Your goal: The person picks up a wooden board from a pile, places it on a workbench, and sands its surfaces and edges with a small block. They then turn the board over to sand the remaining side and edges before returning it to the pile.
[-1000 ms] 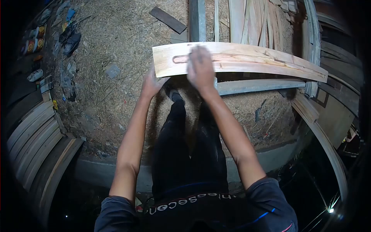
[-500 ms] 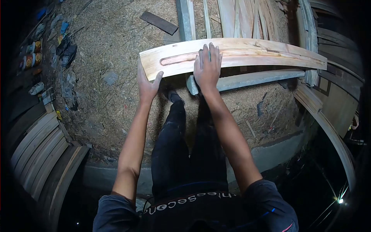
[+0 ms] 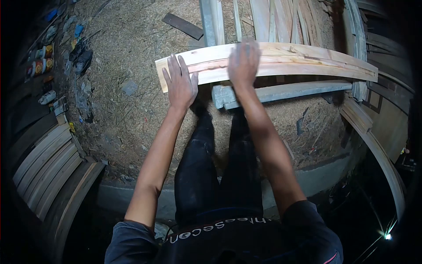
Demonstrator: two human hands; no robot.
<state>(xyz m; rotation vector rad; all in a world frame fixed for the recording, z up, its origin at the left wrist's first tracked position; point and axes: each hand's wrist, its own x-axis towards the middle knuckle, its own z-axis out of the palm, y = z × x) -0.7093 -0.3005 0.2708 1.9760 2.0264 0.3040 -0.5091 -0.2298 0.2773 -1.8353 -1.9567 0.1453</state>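
Note:
A pale, curved wooden plank with a long groove along its face lies across the view, its left end nearest me. My left hand rests flat on the face near that end, fingers stretched out. My right hand is on the plank's middle, smeared by motion. Whether anything sits under its fingers cannot be made out. Below the plank is a grey beam, its blunt end between my hands.
Long boards lie beyond the plank. A dark board piece is on the shavings-covered ground. Curved planks are stacked at left, near several cans. Another curved plank stands at right.
My left hand has gone from gripping the plank's left end to lying flat on its face, farther right. My right hand has shifted slightly right and is now blurred.

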